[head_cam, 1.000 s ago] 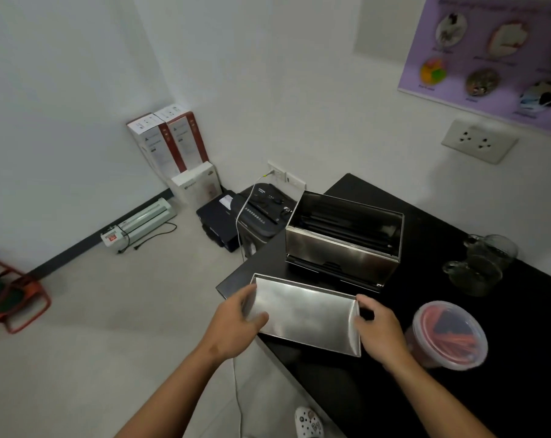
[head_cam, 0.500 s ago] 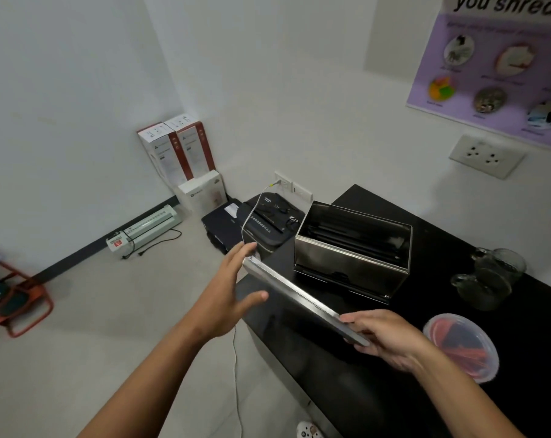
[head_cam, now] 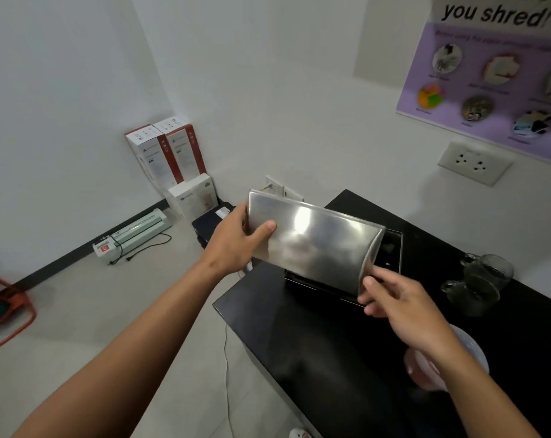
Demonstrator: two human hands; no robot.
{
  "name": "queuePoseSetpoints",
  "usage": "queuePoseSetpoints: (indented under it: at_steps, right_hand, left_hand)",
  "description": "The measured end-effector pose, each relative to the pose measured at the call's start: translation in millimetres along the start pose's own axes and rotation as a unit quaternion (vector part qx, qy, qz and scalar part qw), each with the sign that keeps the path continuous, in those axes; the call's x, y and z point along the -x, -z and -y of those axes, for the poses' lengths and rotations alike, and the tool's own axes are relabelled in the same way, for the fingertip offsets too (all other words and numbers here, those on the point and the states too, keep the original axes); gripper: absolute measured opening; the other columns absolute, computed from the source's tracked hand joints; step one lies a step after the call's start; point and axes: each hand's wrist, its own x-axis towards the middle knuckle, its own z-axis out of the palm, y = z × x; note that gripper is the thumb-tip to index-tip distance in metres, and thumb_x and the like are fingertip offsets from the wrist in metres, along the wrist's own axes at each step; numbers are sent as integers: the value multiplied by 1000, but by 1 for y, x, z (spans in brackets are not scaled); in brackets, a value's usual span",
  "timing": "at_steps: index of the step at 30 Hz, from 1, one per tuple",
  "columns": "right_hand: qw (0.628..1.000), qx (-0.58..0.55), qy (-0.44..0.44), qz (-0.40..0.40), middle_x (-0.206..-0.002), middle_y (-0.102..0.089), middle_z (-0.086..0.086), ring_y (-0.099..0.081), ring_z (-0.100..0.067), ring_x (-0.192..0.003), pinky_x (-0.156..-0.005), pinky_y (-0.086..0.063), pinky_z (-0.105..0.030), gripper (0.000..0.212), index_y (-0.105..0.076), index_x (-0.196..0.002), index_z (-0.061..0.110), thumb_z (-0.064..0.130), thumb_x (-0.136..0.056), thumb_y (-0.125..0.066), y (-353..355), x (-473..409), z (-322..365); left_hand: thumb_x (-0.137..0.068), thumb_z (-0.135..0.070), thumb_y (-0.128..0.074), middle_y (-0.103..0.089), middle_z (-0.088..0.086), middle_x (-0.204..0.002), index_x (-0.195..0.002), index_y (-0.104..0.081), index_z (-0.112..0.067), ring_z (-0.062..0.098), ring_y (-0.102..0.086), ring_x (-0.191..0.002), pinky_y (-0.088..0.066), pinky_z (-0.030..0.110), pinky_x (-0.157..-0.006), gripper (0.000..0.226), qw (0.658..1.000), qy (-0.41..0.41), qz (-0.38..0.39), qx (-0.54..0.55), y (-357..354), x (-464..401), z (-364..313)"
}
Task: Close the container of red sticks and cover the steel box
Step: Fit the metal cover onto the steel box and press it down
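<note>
Both hands hold a shiny steel lid up in the air, tilted with its top face toward me. My left hand grips its left end, thumb on the face. My right hand pinches its lower right corner. The lid hides most of the steel box standing behind it on the black table; only the box's right end and base show. The round clear container of red sticks, with its lid on, sits at the right, mostly behind my right forearm.
A glass mug and a glass lid stand right of the box. On the floor to the left are cardboard boxes, a laminator, a dark machine and an orange stool. A cable hangs off the table's near-left edge.
The steel lid has been lifted from the table's near edge, turned over, and brought up in front of the steel box. Both hands stayed on its ends.
</note>
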Motion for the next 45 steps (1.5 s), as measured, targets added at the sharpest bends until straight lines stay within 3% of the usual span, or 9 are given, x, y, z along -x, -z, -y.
queuePoseSetpoints:
  at_steps: [5,10,14,17,20,22,33,37,45]
  right_hand:
    - [991,75,62,-93,-81,-76,17,-71,-2,-71,-66,-56,-28,25,-74,-92,56,35,-100,-62,13,-26,3]
    - [980,65,39,-181,-78,-76,8,-73,-4,-74,-81,-60,-37,32,-69,-132,30,27,-101,-64,22,-65,1]
    - [978,102,20,-180,-99,-70,18,-69,-8,-96,-95,-56,-37,36,-70,-133,18,31,-100,-64,29,-89,1]
    - [980,111,2,-165,-101,-79,7,-72,-8,-89,-78,-57,-29,36,-76,-120,22,46,-95,-66,36,-103,-2]
    - [978,130,-38,-160,-75,-71,11,-65,-2,-67,-57,-44,-16,43,-75,-121,21,52,-93,-65,44,-114,-6]
    - [975,165,-43,-139,-60,-67,6,-64,-12,-58,-51,-41,-16,42,-78,-90,18,56,-90,-60,49,-118,-10]
    - [963,200,-68,-165,-64,-71,-5,-58,-4,-46,-40,-38,-9,37,-76,-80,10,38,-97,-59,56,-127,-28]
    - [966,198,-34,-160,-56,-51,-8,-44,-7,-45,-40,-33,-14,46,-51,-59,6,29,-98,-55,54,-125,-30]
    - [976,140,-30,-163,-121,-70,-14,-64,-29,-115,-80,-49,-38,35,-72,-98,4,36,-101,-58,59,-114,-45]
  left_hand:
    - [-96,-55,-66,-63,-29,-100,-129,-61,-33,-10,-61,-89,-45,12,-67,40,999,31,-4,-24,-23,-28,-9]
    - [-95,-47,-70,-61,-24,-82,-112,-54,-32,2,-67,-81,-57,26,-76,28,996,75,-12,-47,-44,-57,-9]
    - [-98,-44,-67,-69,-12,-86,-112,-64,-21,16,-72,-92,-56,38,-92,28,994,95,6,-54,-61,-76,-3]
    - [-98,-45,-66,-73,-3,-97,-117,-68,-11,19,-70,-93,-53,33,-82,39,993,104,8,-62,-74,-86,-1]
    - [-96,-46,-67,-69,-9,-76,-98,-70,-13,11,-66,-75,-45,23,-61,33,990,117,22,-74,-87,-95,-1]
    - [-96,-46,-67,-69,-8,-75,-94,-71,-12,13,-66,-75,-38,19,-55,34,988,125,33,-80,-93,-100,-1]
    - [-95,-45,-63,-74,8,-113,-121,-64,-6,26,-68,-102,-45,31,-79,47,979,183,43,-75,-119,-105,5]
    - [-96,-46,-62,-72,8,-114,-121,-63,-6,26,-66,-102,-45,31,-80,47,978,182,46,-86,-120,-103,3]
    - [-94,-47,-62,-75,2,-94,-118,-60,-9,22,-73,-91,-61,42,-86,45,980,173,65,-74,-123,-93,2]
